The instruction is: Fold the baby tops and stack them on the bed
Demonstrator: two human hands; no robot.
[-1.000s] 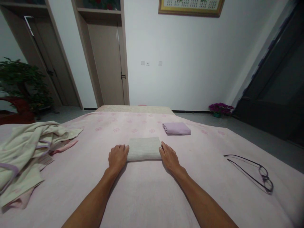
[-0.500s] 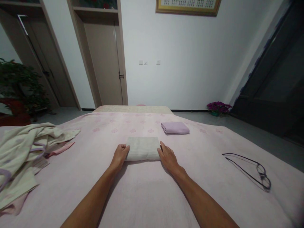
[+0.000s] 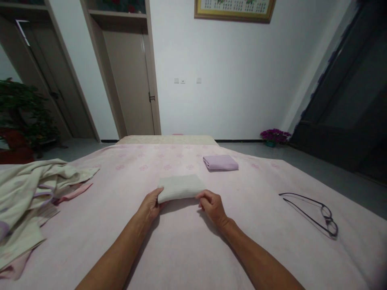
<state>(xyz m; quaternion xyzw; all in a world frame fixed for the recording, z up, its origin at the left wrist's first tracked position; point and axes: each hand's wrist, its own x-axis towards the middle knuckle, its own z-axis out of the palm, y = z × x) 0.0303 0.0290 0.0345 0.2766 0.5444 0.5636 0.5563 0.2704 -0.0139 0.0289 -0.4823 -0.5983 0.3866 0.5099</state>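
Note:
A pale striped cloth point(image 3: 180, 187), folded into a flat rectangle, is raised at its near edge above the pink sheet. My left hand point(image 3: 153, 202) grips its left end, thumb on top and fingers underneath. At the near right corner my right hand point(image 3: 212, 205) pinches the cloth with bent fingers. A folded lilac cloth point(image 3: 221, 162) lies on the sheet beyond my right hand, apart from both hands.
The pink flowered sheet point(image 3: 181, 249) spreads over a wide flat surface. Rumpled cream clothes point(image 3: 24, 193) with lilac trim are heaped at the left. Black-framed glasses point(image 3: 328, 221) lie unfolded at the right. Beyond the far edge are a door point(image 3: 130, 80) and potted purple flowers point(image 3: 275, 136).
The near edge of the folded striped cloth has come up off the sheet. My left fingers have slid beneath its end, and my right fingers have curled into a pinch at the near corner.

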